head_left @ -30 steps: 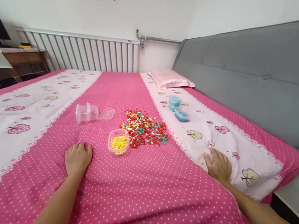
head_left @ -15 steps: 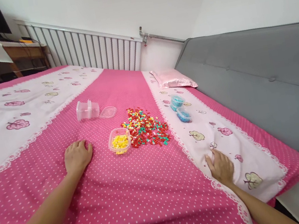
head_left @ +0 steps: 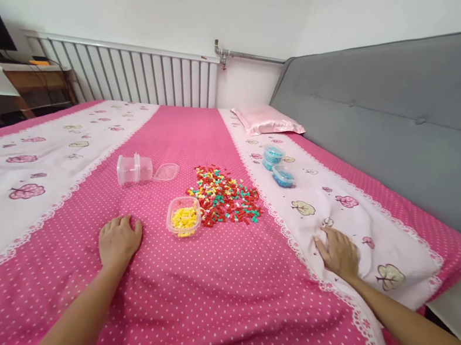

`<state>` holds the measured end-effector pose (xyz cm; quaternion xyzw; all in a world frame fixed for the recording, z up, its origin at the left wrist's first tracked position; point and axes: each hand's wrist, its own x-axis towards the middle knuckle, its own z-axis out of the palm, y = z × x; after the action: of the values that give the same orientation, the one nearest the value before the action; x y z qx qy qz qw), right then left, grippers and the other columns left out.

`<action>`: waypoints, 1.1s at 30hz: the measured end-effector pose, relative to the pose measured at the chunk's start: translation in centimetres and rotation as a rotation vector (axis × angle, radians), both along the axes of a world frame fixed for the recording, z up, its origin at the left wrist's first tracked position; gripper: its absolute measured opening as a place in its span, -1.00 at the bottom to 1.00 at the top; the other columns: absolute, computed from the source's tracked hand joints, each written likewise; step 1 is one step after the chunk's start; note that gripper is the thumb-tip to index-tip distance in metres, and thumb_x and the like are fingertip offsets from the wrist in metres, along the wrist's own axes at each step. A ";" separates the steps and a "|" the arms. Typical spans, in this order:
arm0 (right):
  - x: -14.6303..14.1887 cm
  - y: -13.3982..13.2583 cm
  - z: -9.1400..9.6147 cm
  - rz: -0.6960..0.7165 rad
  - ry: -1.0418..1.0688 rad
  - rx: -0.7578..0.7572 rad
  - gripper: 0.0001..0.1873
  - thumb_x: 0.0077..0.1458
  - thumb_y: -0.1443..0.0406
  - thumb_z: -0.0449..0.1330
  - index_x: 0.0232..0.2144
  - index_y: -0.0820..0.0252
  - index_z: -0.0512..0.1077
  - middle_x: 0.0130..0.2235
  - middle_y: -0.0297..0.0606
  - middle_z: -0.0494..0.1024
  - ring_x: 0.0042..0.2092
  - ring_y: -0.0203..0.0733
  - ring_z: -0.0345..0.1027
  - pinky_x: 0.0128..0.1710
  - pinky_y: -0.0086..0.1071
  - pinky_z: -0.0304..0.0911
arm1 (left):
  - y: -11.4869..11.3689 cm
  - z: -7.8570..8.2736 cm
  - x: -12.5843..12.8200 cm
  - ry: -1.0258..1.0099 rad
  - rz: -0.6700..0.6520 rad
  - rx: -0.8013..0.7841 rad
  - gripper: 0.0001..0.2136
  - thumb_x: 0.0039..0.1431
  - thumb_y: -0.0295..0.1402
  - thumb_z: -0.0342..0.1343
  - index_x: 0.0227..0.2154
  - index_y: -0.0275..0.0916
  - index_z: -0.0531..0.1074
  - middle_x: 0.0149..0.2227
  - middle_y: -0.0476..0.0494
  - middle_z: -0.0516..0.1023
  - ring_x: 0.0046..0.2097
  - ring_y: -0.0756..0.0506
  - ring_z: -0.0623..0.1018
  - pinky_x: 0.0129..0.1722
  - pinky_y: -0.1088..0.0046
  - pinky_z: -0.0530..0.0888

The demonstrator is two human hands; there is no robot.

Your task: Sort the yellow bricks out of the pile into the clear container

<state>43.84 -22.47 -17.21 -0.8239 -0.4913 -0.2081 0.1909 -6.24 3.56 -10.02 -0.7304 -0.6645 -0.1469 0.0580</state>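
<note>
Pink dotted bedsheet (head_left: 216, 294): left hand (head_left: 118, 241) stays flat, empty; right hand (head_left: 338, 251) (fingers spread, holding nothing) has crept slightly forward; beads (head_left: 225, 194) untouched.

On the bed (head_left: 218, 305), a tub (head_left: 183, 217) sits just left of the pile (head_left: 224, 195); empty tubs (head_left: 134, 169) lie behind, a pillow (head_left: 266, 121) by the far right edge.
</note>
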 end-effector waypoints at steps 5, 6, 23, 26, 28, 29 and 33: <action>0.2 0.0 -0.1 0.004 0.007 0.006 -0.49 0.17 0.03 -0.07 -0.03 0.29 0.33 -0.02 -0.03 0.46 -0.01 0.06 0.29 -0.04 -0.18 0.12 | -0.1 0.1 0.1 -0.004 -0.004 0.013 -0.48 0.20 -0.15 -0.25 -0.02 -0.42 0.40 0.02 -0.42 0.44 0.04 -0.32 0.39 0.09 0.16 0.24; 0.2 0.0 -0.1 0.007 0.005 0.006 -0.49 0.17 0.03 -0.07 -0.03 0.29 0.33 -0.02 -0.03 0.46 -0.01 0.05 0.29 -0.04 -0.18 0.12 | -0.1 0.1 0.1 -0.007 -0.003 0.015 -0.49 0.20 -0.15 -0.24 -0.03 -0.42 0.40 0.01 -0.42 0.44 0.04 -0.32 0.39 0.09 0.16 0.24; 0.0 0.0 0.2 0.008 0.029 0.019 -0.51 0.16 0.05 -0.06 -0.04 0.28 0.34 -0.03 -0.04 0.47 0.00 0.06 0.29 -0.03 -0.15 0.14 | -0.2 0.3 0.2 -0.029 0.010 0.004 -0.47 0.20 -0.11 -0.24 0.00 -0.41 0.38 0.03 -0.42 0.43 0.07 -0.32 0.38 0.10 0.15 0.25; -0.1 0.0 0.3 0.007 0.047 0.017 -0.50 0.16 0.05 -0.06 -0.04 0.29 0.34 -0.03 -0.01 0.46 0.00 0.07 0.29 -0.03 -0.13 0.14 | -0.1 0.3 0.1 -0.056 0.008 0.016 -0.47 0.19 -0.11 -0.22 -0.02 -0.41 0.38 0.02 -0.44 0.44 0.06 -0.33 0.39 0.09 0.13 0.26; -0.1 0.0 0.3 0.005 0.066 0.024 -0.48 0.16 0.03 -0.06 -0.03 0.29 0.34 -0.03 -0.01 0.46 0.00 0.08 0.28 -0.03 -0.11 0.13 | -0.2 0.4 0.1 -0.111 0.005 0.032 -0.47 0.18 -0.11 -0.21 -0.01 -0.42 0.37 0.01 -0.44 0.44 0.05 -0.34 0.40 0.08 0.11 0.28; -0.1 -0.1 0.2 0.007 0.081 0.031 -0.47 0.15 0.02 -0.06 -0.03 0.28 0.34 -0.02 0.00 0.46 0.01 0.09 0.28 -0.02 -0.10 0.12 | -0.3 0.5 0.0 -0.155 0.000 0.046 -0.48 0.18 -0.12 -0.21 0.00 -0.42 0.36 0.02 -0.44 0.43 0.06 -0.33 0.40 0.08 0.11 0.28; -0.2 -0.4 0.6 0.008 0.222 0.107 -0.40 0.12 -0.03 -0.07 -0.02 0.31 0.33 -0.02 0.05 0.45 0.01 0.13 0.27 -0.01 -0.05 0.12 | -2.0 1.7 0.2 -0.436 0.021 0.105 -0.46 0.18 -0.10 -0.18 0.08 -0.38 0.29 0.04 -0.40 0.41 0.07 -0.31 0.40 0.07 0.07 0.32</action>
<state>43.62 -22.91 -16.64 -0.8286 -0.4585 -0.1408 0.2886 -5.99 1.54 -8.30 -0.6703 -0.6604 -0.3351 -0.0476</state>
